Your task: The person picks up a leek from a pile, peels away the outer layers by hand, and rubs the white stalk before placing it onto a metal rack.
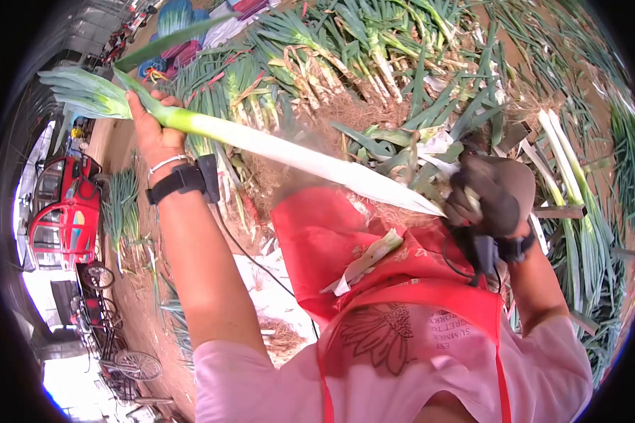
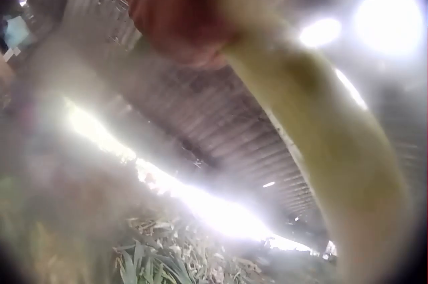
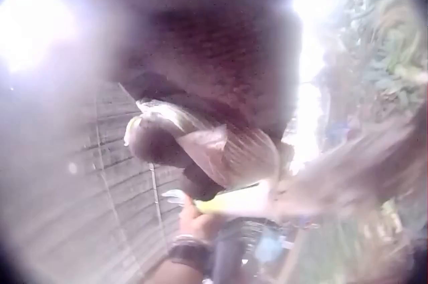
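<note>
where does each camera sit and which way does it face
Head: on the head, facing down at the leek; shows both arms, left grip, gloved right grip.
Left wrist: worn there, facing past the left grip and leek toward the roof.
Right wrist: worn there, facing right grip and pale leaf, left grip beyond.
Head and right wrist share left grip holding leek.

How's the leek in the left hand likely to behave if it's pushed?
The leek will probably be fairly stiff, since its white stalk runs nearly straight from the left hand. Its green leaves may flop or bend, being thin and fanned out. The stalk could slip, as its surface looks smooth.
</note>
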Demonstrator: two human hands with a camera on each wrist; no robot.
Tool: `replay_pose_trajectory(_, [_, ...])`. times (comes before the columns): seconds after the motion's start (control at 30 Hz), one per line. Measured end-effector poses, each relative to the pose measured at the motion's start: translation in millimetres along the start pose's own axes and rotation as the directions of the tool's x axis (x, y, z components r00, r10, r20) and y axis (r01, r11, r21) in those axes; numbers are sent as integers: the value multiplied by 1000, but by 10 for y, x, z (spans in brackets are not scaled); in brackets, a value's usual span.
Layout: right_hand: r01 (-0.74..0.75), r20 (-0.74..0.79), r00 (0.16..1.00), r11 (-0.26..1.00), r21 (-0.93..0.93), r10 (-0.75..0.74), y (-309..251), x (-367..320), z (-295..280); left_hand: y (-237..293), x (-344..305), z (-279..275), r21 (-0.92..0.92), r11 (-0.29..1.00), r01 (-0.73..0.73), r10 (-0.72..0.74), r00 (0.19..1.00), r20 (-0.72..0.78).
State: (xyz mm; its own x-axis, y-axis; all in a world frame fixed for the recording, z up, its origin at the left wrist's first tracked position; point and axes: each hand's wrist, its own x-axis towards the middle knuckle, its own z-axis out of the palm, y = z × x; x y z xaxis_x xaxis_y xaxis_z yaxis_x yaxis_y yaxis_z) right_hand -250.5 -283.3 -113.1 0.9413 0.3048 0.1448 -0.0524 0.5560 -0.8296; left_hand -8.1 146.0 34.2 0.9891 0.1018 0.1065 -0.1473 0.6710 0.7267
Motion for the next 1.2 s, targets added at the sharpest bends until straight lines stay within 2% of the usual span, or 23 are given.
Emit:
replay_pose_trajectory(0.03, [-114,-99,985,966,233,140,-62,-139,10,27,-29,-26,21,1000,-6,7,999,-38])
replay_pose_trajectory(0.07, [-110,-235,966,994,16,110,-55,-276,-14,123,0,-114,31,999,-8,10,999,-47])
replay_pose_trajectory(0.1, [-309,-311,921,926,-218,234,-142,-451,-179,278,86,-282,131,991,-31,47,991,-125])
replay_pose_trajectory(0.13, [-309,-228,945,865,-394,234,-257,-500,-184,452,216,-476,225,973,-47,93,976,-196])
replay_pose_trajectory(0.2, [-561,-552,790,678,-475,267,-112,-807,-511,703,429,-712,207,974,-92,127,978,-164])
replay_pose_trajectory(0.23, [-549,-542,799,683,-483,259,-57,-691,-482,707,345,-628,257,960,-107,156,972,-176])
replay_pose_trajectory(0.27, [-326,-288,945,371,-870,154,-12,-524,-425,708,244,-553,306,943,-130,194,963,-188])
replay_pose_trajectory(0.33, [-221,-269,963,546,-808,-9,106,-174,-295,528,76,-363,358,894,-270,324,941,-100])
replay_pose_trajectory(0.37, [-149,-257,962,616,-773,-90,165,0,-231,426,83,-152,299,907,-298,377,891,-255])
replay_pose_trajectory(0.4, [-165,-225,958,301,-939,-178,-130,308,129,358,28,25,256,923,-286,362,871,-331])
replay_pose_trajectory(0.47, [136,60,936,199,-971,-348,-306,640,470,235,-14,154,270,890,-368,434,866,-250])
replay_pose_trajectory(0.57, [207,169,879,37,-978,-445,-6,1009,647,45,-193,431,217,853,-474,511,843,-168])
replay_pose_trajectory(0.63, [124,-6,959,439,-890,-283,134,1133,628,-53,-444,696,189,849,-493,519,846,-121])
replay_pose_trajectory(0.67, [131,-1,956,430,-893,-293,96,1142,639,-65,-504,784,166,844,-510,526,848,-72])
replay_pose_trajectory(0.73, [178,22,972,669,-721,-235,27,1036,687,-57,-567,770,93,871,-482,485,874,-13])
replay_pose_trajectory(0.77, [-96,-114,993,845,-525,42,-100,930,722,-79,-595,775,-7,869,-495,495,869,19])
replay_pose_trajectory(0.87, [-81,-34,997,927,-366,73,-123,812,613,-135,-618,859,-195,882,-430,447,893,54])
replay_pose_trajectory(0.93, [-113,-92,992,939,-325,87,-107,788,564,-185,-600,888,-350,894,-281,325,943,73])
replay_pose_trajectory(0.97, [295,135,951,684,-667,-279,-44,811,444,-175,-588,873,-338,910,-239,285,954,94])
replay_pose_trajectory(1.0, [601,464,750,190,-777,-472,-25,817,397,-168,-597,887,-340,912,-232,280,955,99])
replay_pose_trajectory(1.07, [521,429,796,124,-844,-427,-28,730,384,-152,-622,908,-217,930,-296,317,946,69])
replay_pose_trajectory(1.13, [425,331,905,628,-652,-268,140,668,221,-143,-571,880,-173,922,-346,361,930,69])
replay_pose_trajectory(1.2, [-150,-68,977,428,-891,201,668,540,-382,-108,-579,851,-131,910,-392,403,912,72])
